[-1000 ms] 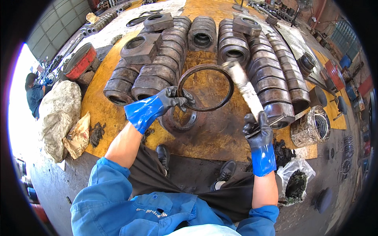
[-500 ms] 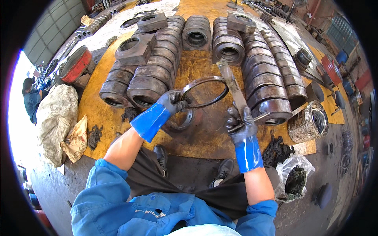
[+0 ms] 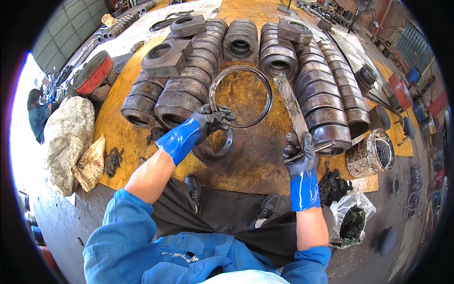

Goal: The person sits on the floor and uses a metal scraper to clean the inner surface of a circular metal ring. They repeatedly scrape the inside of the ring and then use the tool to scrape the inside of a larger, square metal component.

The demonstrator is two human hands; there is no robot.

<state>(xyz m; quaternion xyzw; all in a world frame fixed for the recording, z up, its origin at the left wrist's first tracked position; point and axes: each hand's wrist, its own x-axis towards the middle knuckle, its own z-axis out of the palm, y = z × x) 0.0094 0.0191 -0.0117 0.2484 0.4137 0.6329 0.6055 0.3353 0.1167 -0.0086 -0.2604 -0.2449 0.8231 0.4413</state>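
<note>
A grey workshop floor (image 3: 61, 232) is partly covered by a stained yellow sheet (image 3: 246, 175), and across the upper frame rows of dark metal collars (image 3: 177, 102) are laid out. At far left a pale sack (image 3: 71, 137) is slumped, its contents hidden. Left of centre, a metal ring (image 3: 268, 97) is held up by the left hand (image 3: 212, 120), the grip closed on the lower-left rim. With only one side supported, the ring could be dropped onto the round metal piece (image 3: 228, 144) below if the glove were slick with grease. Right of centre, a flat smeared strip (image 3: 292, 104) is clamped in the right hand (image 3: 301, 154), and a thin metal rod (image 3: 326, 145) is trapped crosswise in that same grip; the rod could be lost if the shared hold were loosened. The ring could be knocked by the strip's tip, poised just beside it. Lower right, a clear plastic bag (image 3: 336, 210) is seen gaping, loaded with dark scraps (image 3: 353, 222). Just above, a smeared bucket (image 3: 362, 157) is tipped sideways, dark ridged rings apparently nested inside.
</note>
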